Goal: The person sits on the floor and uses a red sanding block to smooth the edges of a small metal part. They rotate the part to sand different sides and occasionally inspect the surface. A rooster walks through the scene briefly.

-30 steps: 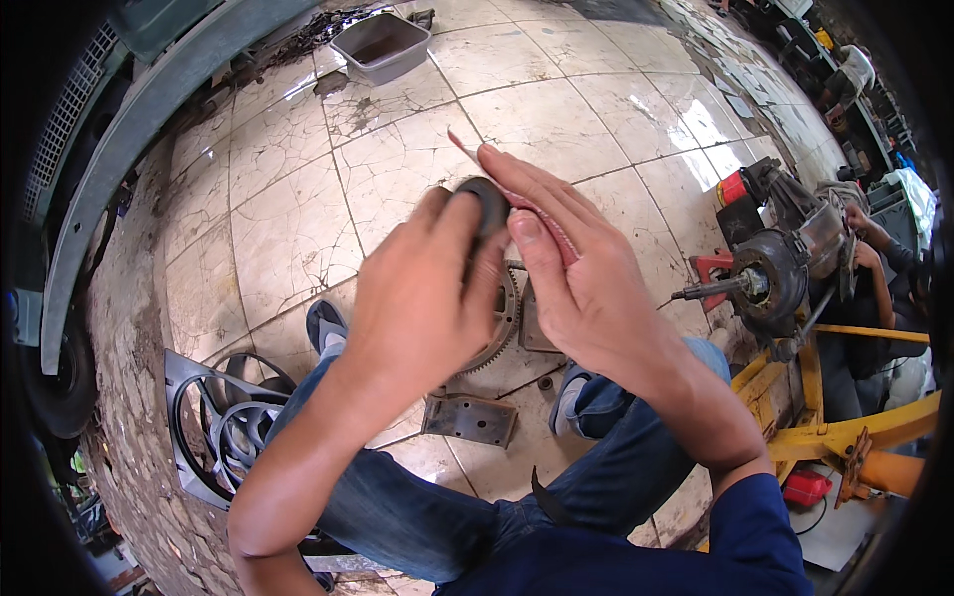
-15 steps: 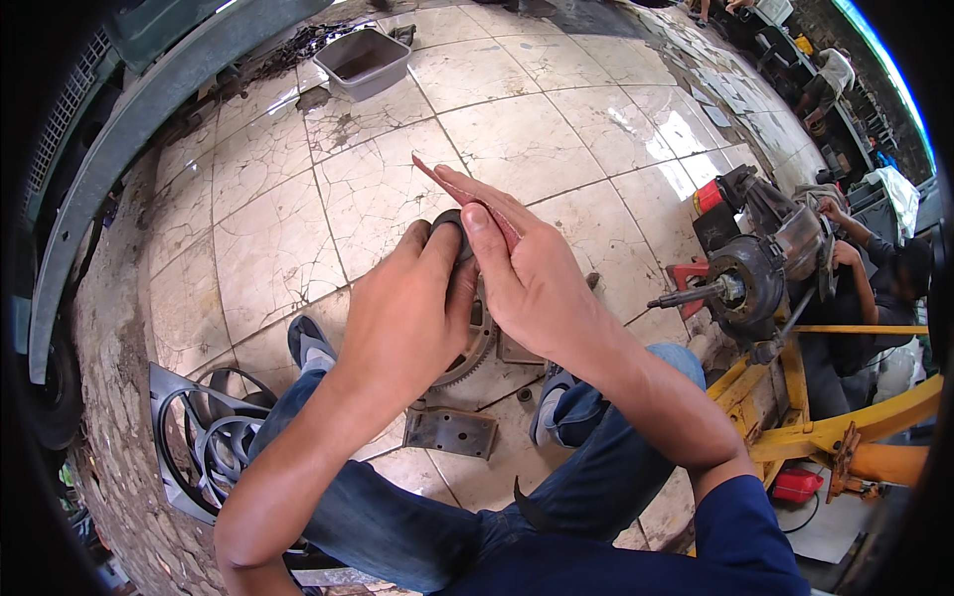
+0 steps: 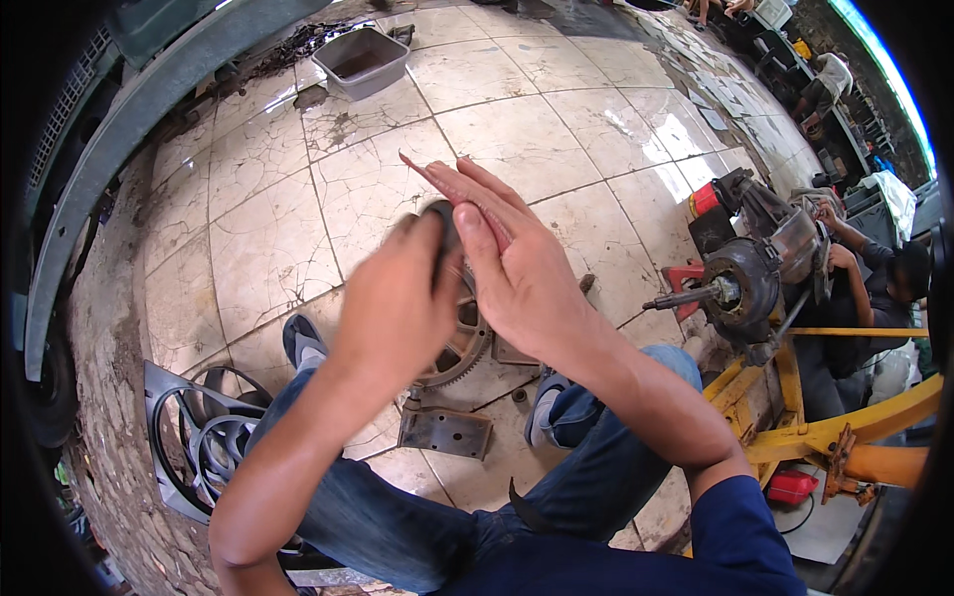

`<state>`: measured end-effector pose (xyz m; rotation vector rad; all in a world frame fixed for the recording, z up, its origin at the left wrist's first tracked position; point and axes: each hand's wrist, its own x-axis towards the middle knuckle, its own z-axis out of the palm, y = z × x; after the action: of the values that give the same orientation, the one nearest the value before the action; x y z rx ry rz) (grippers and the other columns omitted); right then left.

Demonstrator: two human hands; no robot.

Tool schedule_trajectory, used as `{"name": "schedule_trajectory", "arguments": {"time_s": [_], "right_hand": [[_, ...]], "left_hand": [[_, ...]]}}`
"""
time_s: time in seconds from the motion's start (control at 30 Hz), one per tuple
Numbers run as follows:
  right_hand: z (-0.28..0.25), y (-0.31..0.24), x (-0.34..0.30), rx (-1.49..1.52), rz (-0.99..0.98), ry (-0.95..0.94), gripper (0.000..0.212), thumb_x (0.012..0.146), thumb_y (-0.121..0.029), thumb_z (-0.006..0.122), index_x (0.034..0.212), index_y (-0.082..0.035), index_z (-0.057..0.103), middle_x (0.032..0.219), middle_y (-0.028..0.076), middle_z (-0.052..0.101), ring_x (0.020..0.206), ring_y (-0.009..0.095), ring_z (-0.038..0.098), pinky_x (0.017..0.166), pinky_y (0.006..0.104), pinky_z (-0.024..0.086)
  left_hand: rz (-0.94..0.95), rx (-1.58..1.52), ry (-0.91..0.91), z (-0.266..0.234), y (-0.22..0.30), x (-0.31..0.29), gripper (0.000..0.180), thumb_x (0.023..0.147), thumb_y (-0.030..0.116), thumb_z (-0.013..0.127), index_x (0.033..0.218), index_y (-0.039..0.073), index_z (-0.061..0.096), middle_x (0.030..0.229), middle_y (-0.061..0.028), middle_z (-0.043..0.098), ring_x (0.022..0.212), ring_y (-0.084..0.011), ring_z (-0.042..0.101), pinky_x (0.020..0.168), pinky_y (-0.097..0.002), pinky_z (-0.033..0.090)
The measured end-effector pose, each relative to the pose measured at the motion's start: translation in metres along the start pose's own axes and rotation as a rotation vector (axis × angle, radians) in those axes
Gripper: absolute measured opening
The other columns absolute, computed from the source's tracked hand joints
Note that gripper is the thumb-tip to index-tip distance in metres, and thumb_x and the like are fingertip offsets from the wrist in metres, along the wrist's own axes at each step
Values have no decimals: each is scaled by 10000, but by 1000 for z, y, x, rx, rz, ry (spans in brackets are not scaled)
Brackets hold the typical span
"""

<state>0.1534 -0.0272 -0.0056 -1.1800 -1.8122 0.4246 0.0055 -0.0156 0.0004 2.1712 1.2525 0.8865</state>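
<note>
In front of me, above the floor, both hands meet at chest height. My left hand [image 3: 388, 303], smeared by motion, grips a dark round part [image 3: 443, 214], mostly covered by fingers. A thin reddish sheet that looks like sandpaper [image 3: 421, 171] lies along the palm side of my right hand [image 3: 522, 263], its edge sticking out past the fingertips. The right thumb presses toward the dark part, which is against the sheet. Below the hands, partly hidden, a toothed ring gear [image 3: 475, 350] rests on the tiles beside a flat metal bracket [image 3: 445, 433].
A grey basin [image 3: 360, 62] with dark liquid stands far left. On the right, an axle assembly [image 3: 740, 273] sits by a yellow frame [image 3: 795, 427], with another person [image 3: 874, 268] behind it. Left of my leg lies a ringed panel [image 3: 204, 432]; a metal bumper [image 3: 89, 179] curves beyond.
My left hand has moved slightly left and down with the dark part, now blurred. The right hand and the sheet have shifted a little left; more of the ring gear shows.
</note>
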Motion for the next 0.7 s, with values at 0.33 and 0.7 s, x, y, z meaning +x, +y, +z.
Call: {"name": "schedule_trajectory", "arguments": {"time_s": [0.33,0.7], "right_hand": [[-5,-7,1,122,158,-42,372,1043,-196,416,1300,36,551,1315,192,588,1275,370,505,1073,402,411],[-2,-10,5,-55,96,-30,384,1044,-211,403,1302,29,555,1316,198,586,1266,349,519,1055,403,423]], "left_hand": [[68,44,-6,8,4,-9,185,924,143,583,1014,-12,540,945,-231,591,824,-462,604,690,-516,493],[-59,-95,11,0,-10,9,193,920,133,575,1026,-26,549,945,-247,595,833,-475,592,725,-519,488]]}}
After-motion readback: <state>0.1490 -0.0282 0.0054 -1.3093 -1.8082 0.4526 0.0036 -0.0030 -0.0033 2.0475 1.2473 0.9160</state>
